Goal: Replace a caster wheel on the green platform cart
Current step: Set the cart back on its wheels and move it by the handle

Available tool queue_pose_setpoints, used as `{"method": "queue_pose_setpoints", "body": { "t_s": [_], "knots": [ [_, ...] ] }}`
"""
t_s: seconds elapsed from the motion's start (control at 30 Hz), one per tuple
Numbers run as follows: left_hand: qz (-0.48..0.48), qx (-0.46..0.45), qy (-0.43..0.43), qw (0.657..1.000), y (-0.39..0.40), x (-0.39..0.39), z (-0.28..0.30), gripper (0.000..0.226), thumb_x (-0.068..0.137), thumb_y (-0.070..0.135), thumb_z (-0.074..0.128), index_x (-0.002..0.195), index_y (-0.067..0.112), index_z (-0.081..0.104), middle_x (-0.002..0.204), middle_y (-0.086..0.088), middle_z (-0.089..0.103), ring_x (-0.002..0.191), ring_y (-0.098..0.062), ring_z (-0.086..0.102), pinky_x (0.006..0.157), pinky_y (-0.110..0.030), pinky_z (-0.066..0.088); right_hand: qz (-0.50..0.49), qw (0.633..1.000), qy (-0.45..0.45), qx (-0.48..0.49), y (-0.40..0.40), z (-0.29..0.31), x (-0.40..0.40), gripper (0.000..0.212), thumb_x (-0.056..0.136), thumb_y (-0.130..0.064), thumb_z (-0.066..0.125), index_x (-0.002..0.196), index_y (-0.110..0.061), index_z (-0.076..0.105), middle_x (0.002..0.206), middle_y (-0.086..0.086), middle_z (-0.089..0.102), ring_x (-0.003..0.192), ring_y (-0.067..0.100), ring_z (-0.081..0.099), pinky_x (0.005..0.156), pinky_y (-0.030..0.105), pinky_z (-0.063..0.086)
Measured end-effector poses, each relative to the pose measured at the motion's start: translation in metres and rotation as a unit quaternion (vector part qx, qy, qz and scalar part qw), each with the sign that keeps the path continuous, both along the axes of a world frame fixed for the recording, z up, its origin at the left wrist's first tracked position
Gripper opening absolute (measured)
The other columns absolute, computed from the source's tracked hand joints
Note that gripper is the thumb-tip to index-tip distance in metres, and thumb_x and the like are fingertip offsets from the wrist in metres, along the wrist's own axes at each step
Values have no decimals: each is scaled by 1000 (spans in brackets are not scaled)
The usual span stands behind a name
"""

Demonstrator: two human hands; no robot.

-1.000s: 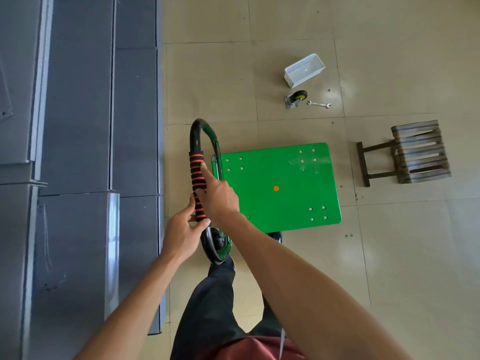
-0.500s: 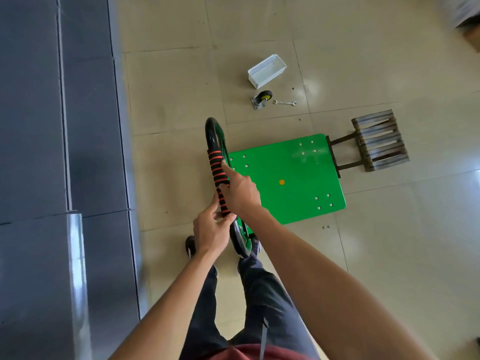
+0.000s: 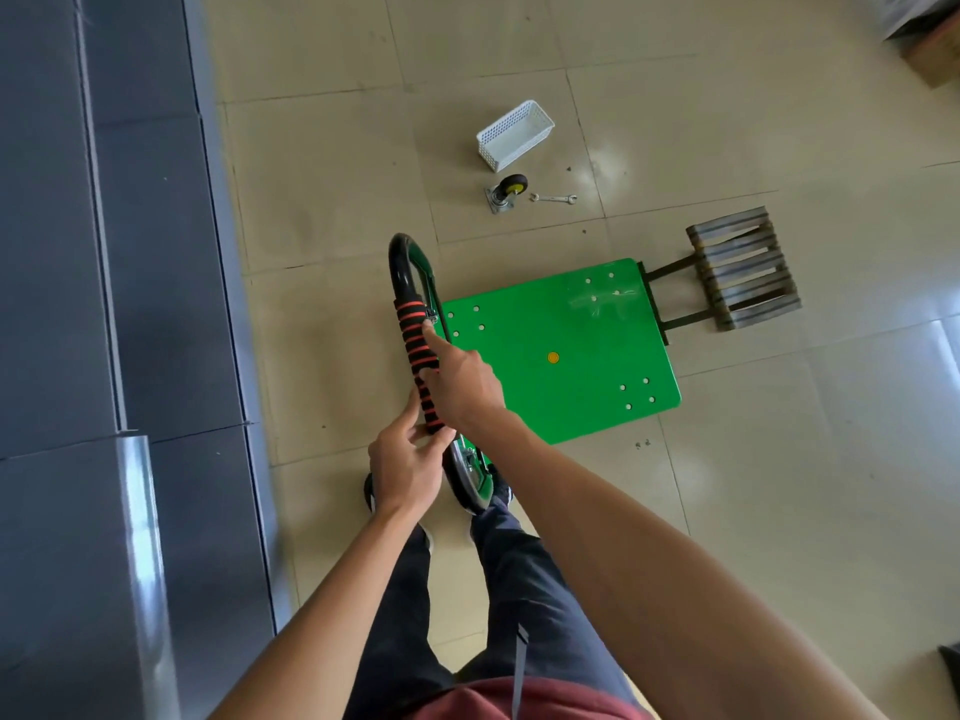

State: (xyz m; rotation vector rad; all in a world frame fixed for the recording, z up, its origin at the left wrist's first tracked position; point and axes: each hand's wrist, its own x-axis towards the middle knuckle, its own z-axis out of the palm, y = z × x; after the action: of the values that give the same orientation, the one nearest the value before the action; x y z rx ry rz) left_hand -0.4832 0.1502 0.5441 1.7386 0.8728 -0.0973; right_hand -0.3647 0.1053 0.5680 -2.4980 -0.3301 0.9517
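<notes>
Both hands grip the striped handle (image 3: 420,366), left hand (image 3: 408,467) at 6 o'clock of right hand (image 3: 462,387), likely to steer the green platform cart (image 3: 561,350) toward the spare caster wheel (image 3: 506,193) and wrench (image 3: 553,199) laid ready at 12 o'clock.

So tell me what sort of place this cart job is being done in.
Probably a workshop or storeroom floor, not a home. Large beige floor tiles run beside grey metal cabinets, and a spare caster wheel, a spanner and a white basket lie on the floor beyond the green platform cart.
</notes>
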Motion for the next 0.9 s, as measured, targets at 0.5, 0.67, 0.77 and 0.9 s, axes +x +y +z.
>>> {"method": "queue_pose_setpoints", "body": {
  "t_s": [0.5, 0.67, 0.77, 0.9],
  "knots": [
    [22, 66, 62, 996, 103, -86, 4, 65, 91, 21, 72, 149, 26, 43, 107, 19, 70, 84, 18, 62, 71, -1, 44, 104, 994, 7, 20, 107, -5, -68, 61, 97, -19, 51, 152, -33, 27, 94, 14, 67, 82, 37, 67, 73, 46, 58],
    [2, 103, 98, 990, 137, -108, 0, 70, 89, 46, 67, 151, 34, 36, 115, 10, 73, 95, -3, 68, 82, -25, 58, 129, 991, -4, 27, 136, -3, -82, 59, 99, -24, 51, 152, -31, 28, 97, 15, 68, 85, 36, 67, 71, 42, 55],
    [-17, 123, 114, 986, 156, -123, -11, 79, 82, 64, 58, 151, 44, 27, 111, 10, 74, 91, -9, 70, 81, -40, 60, 143, 989, -8, 27, 149, -3, -88, 58, 100, -24, 51, 153, -31, 27, 96, 14, 69, 84, 36, 68, 73, 42, 56],
    [-8, 130, 119, 984, 165, -129, -10, 71, 91, 45, 66, 152, 37, 31, 117, 10, 71, 81, -10, 70, 79, -40, 59, 183, 983, 3, 23, 154, -3, -86, 55, 100, -20, 50, 150, -35, 32, 100, 12, 69, 87, 34, 68, 72, 39, 54]
  ]
}}
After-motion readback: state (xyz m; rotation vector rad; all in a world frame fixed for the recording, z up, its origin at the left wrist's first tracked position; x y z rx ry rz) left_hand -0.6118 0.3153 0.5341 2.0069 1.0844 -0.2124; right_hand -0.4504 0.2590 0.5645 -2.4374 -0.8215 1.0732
